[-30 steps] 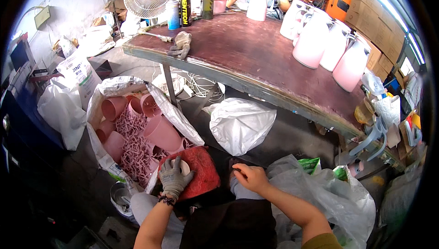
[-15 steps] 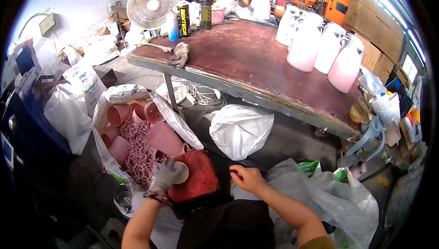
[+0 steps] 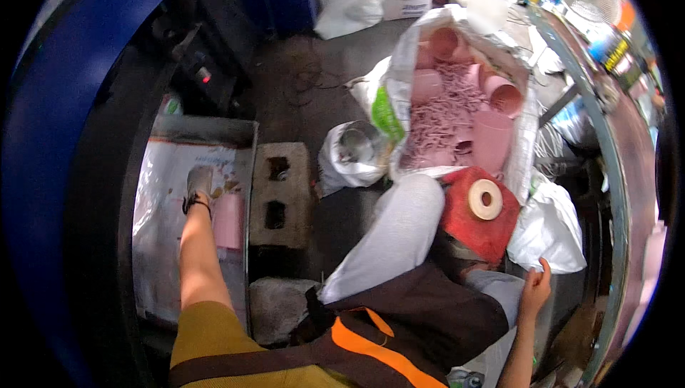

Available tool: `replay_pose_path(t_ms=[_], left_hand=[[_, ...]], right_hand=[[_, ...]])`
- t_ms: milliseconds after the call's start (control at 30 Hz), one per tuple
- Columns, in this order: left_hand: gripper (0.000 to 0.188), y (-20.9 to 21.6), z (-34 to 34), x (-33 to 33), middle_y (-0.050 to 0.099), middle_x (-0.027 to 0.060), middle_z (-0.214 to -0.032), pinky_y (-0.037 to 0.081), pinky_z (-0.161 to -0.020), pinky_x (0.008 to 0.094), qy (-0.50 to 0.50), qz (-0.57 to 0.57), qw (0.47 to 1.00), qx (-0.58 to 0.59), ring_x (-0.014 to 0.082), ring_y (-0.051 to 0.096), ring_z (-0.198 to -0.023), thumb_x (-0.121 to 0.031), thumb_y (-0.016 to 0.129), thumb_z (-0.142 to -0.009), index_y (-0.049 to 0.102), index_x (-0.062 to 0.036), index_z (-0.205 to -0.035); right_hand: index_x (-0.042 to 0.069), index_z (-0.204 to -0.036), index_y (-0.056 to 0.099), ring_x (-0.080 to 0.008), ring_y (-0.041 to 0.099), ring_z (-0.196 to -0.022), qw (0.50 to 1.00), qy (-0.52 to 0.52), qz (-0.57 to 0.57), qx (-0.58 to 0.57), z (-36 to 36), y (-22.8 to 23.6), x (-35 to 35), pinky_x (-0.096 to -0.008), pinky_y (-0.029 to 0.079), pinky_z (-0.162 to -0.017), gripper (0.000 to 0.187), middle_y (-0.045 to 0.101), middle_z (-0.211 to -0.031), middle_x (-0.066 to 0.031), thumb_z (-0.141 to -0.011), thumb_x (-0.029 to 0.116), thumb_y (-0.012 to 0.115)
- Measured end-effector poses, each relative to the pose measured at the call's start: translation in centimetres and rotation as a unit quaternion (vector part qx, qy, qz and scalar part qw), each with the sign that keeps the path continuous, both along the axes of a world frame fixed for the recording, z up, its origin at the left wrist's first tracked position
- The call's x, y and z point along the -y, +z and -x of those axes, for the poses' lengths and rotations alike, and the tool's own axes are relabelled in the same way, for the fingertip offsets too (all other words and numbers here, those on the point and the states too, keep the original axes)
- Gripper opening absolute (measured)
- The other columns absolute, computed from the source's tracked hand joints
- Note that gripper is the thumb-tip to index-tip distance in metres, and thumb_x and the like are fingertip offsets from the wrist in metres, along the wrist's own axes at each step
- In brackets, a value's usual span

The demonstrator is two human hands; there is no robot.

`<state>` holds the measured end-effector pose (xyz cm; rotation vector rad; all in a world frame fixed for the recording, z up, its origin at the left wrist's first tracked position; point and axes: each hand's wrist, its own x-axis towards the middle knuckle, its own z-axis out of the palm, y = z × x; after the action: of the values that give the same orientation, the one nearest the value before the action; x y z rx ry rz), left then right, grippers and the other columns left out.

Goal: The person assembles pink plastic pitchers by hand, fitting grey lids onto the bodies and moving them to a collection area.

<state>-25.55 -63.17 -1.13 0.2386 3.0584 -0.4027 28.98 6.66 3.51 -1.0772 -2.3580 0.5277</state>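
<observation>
Since the earlier frame, the view has swung left and the gloved left hand [image 3: 200, 180] has moved off the pale ring [image 3: 497, 207] into a metal bin [image 3: 214, 130]. Ring lies flat on the red pad [image 3: 458, 211], between the two hands. Bin: lined with a pale printed sheet; pink piece [image 3: 229, 220] lies just beside the left hand, on its right. Left fingers blurred; cannot tell whether open or gripping. Right hand [image 3: 536, 289]: loosely curled, index finger raised, near a white bag [image 3: 546, 235]. Large white sack [image 3: 398, 74], ahead of and between the hands: pink cups [image 3: 492, 142] among pink strips [image 3: 442, 120]. Small bag [image 3: 334, 170], right of the left hand: metal vessel [image 3: 357, 143], contents unclear. Pink piece partly covered by the left forearm; tabletop [image 3: 646, 167] cut off, right of the right hand.
</observation>
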Motion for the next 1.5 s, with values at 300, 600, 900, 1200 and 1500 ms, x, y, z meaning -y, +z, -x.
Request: replay_pose_path(t_ms=[300, 600, 900, 1200, 1500], left_hand=[[0.034, -5.8, -8.9, 1.1, 0.065, 0.0154, -0.112, 0.048, -0.092, 0.0424, 0.211, -0.166, 0.963, 0.003, 0.0354, 0.061, -0.105, -0.029, 0.056, -0.085, 0.064, -0.0178, -0.116], [0.040, -9.8, -5.6, -3.4, 0.060, 0.0150, -0.121, 0.046, -0.095, 0.0403, 0.106, -0.152, 0.983, 0.003, 0.0314, 0.056, -0.114, -0.029, 0.052, -0.090, 0.057, -0.0115, -0.125], [0.042, -2.5, 0.6, -6.8, 0.060, 0.0127, -0.122, 0.044, -0.097, 0.0398, 0.144, -0.416, 0.891, -0.111, 0.0274, 0.056, -0.113, -0.034, 0.050, -0.093, 0.057, -0.0075, -0.125], [0.047, 15.3, -2.9, -35.5, 0.062, 0.0115, -0.117, 0.048, -0.093, 0.0399, -0.072, -0.913, 0.306, 0.261, 0.0239, 0.060, -0.106, -0.043, 0.054, -0.093, 0.059, -0.0038, -0.120], [0.047, 18.0, -19.7, -54.7, 0.063, 0.0103, -0.112, 0.051, -0.084, 0.0341, -0.225, -0.782, 0.372, 0.447, 0.0204, 0.062, -0.098, -0.040, 0.035, -0.103, 0.057, -0.0016, -0.118]], right_hand=[[0.007, -0.119, 0.059, -0.0149, 0.044, -0.056, 0.994, 0.005, -0.025, 0.107, 1.4, -0.3, -1.1, -0.0312, 0.038, -0.054, 0.029, 0.046, -0.061, -0.0036, -0.091, 0.015, 0.058], [0.014, -0.111, 0.063, -0.0264, 0.059, -0.058, 0.984, -0.026, -0.102, 0.142, 1.8, 0.5, -0.2, -0.0400, 0.047, -0.057, 0.025, 0.060, -0.064, -0.0113, -0.086, 0.019, 0.062], [0.015, -0.105, 0.064, -0.0287, 0.064, -0.061, 0.997, 0.023, -0.073, 0.021, 2.3, 1.5, 0.1, -0.0401, 0.049, -0.056, 0.020, 0.065, -0.067, -0.0093, -0.086, 0.023, 0.063], [0.004, -0.108, 0.062, -0.0151, 0.062, -0.076, 0.977, 0.002, 0.110, -0.180, 3.5, 4.6, 6.0, -0.0272, 0.048, -0.063, 0.022, 0.062, -0.090, -0.0079, -0.088, 0.012, 0.064], [0.006, -0.109, 0.061, -0.0179, 0.065, -0.075, 0.948, 0.098, 0.092, -0.288, 3.4, 15.6, 9.6, -0.0284, 0.052, -0.065, 0.024, 0.064, -0.089, -0.0098, -0.088, 0.017, 0.066]])
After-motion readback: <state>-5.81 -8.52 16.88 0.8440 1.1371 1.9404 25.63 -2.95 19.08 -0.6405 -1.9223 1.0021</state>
